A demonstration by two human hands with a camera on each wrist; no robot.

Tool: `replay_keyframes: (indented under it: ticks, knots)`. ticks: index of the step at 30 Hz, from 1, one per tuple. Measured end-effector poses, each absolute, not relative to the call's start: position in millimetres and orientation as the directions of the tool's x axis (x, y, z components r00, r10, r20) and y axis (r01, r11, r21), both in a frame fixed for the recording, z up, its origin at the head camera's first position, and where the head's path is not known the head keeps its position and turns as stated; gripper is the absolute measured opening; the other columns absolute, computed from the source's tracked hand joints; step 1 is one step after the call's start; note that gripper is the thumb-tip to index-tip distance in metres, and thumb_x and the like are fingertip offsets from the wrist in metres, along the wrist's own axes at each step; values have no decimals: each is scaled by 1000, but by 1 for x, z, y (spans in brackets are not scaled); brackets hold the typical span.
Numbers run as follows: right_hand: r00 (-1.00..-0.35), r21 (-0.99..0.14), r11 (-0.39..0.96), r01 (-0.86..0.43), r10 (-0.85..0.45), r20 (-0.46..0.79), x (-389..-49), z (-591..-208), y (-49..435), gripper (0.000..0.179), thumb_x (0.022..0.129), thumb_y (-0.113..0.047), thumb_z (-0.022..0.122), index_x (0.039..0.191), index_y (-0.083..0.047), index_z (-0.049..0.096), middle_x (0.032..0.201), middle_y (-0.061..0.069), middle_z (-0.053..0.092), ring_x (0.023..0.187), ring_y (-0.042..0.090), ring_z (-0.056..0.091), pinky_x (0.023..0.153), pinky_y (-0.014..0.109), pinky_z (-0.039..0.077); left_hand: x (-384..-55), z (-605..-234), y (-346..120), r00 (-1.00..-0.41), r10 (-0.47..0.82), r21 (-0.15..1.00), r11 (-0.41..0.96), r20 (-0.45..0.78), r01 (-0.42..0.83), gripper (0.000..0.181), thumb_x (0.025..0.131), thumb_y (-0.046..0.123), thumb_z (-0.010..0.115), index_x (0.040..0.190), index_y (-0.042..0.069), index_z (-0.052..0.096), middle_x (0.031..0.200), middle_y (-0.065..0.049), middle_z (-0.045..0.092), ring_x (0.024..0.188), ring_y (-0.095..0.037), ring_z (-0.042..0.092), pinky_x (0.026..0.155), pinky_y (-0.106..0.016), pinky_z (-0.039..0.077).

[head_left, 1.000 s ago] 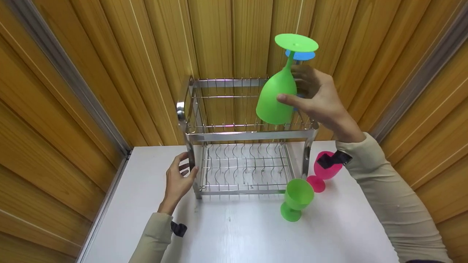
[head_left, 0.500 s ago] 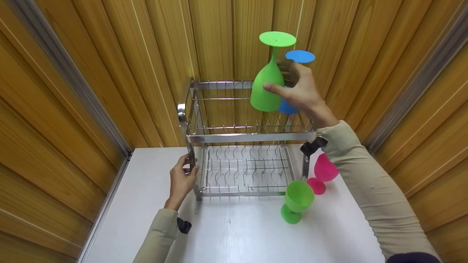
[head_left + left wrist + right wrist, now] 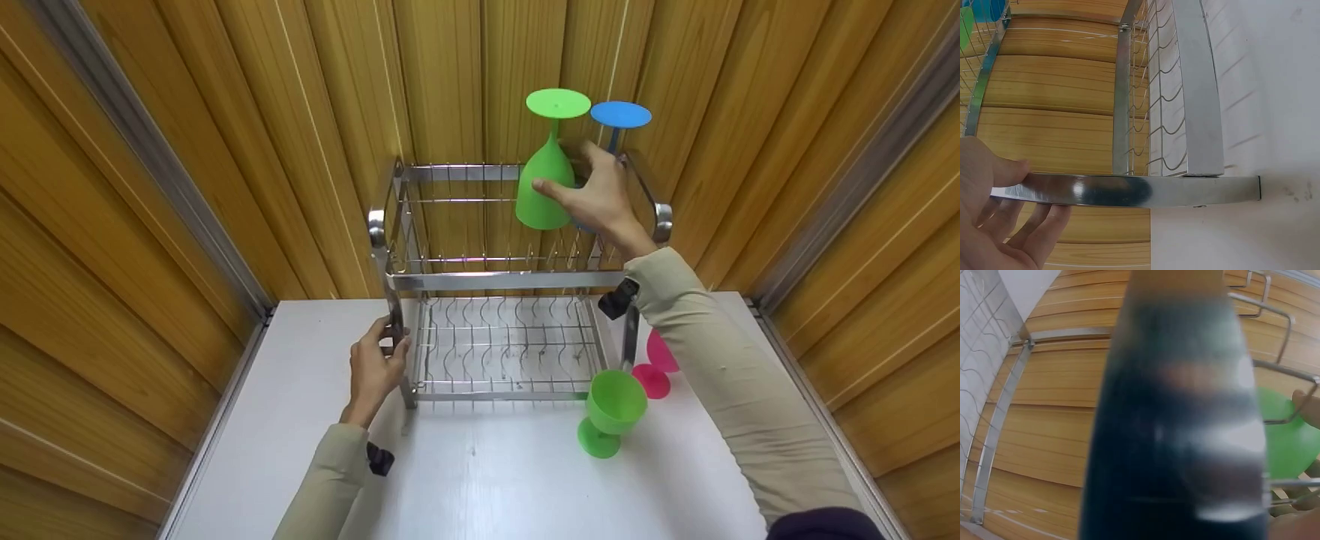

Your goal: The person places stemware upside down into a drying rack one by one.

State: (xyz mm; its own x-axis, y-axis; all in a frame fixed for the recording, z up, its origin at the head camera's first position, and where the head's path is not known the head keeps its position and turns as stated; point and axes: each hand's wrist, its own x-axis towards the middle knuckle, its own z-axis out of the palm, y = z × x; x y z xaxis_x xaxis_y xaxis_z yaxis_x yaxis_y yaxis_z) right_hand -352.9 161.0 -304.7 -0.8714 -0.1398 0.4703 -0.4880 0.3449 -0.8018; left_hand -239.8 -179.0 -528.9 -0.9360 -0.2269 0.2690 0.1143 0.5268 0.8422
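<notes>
In the head view my right hand point(image 3: 598, 196) grips a green plastic goblet point(image 3: 545, 187) by its bowl, upside down with its foot on top, over the upper tier of a metal dish rack point(image 3: 510, 280). A blue goblet point(image 3: 621, 115) stands inverted just right of it, its bowl mostly hidden behind the hand. My left hand point(image 3: 377, 369) holds the rack's left front upright; the left wrist view shows thumb and fingers point(image 3: 1053, 222) around that metal bar point(image 3: 1112, 190). The right wrist view is largely blocked by a blurred metal bar point(image 3: 1179, 427), with the green bowl point(image 3: 1286, 433) behind it.
A second green goblet point(image 3: 616, 405) stands upright on the white table point(image 3: 465, 480) by the rack's front right corner. Behind it is a pink goblet point(image 3: 652, 381), partly covered by the right sleeve. Wood-panelled walls point(image 3: 330, 135) enclose the table at the back and sides.
My right hand has carried the inverted green goblet leftward, then slightly lower over the upper tier, left of the blue goblet. The left hand keeps its hold on the rack.
</notes>
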Motion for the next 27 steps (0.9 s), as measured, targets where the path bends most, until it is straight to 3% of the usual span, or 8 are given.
replay_keyframes:
  ticks: [6,27]
  knots:
    - [-892,-791,421,-444,-127,433,-359,-312,159,66,94,-22,83,148,1,52,146,23,61,134,38,62,113,53,55,-242,-530,-176,-933,-233,845,521,274,118,36,97,5,75,132,8,70,114,-14,80,89,-31,82,74,-43,69]
    - [-896,-742,510,-435,-161,414,-364,-312,149,63,97,-10,74,150,7,46,146,28,57,133,40,58,113,53,53,-241,-530,-178,-934,-247,839,537,258,89,34,97,5,75,130,8,71,113,-14,81,89,-31,82,73,-42,69]
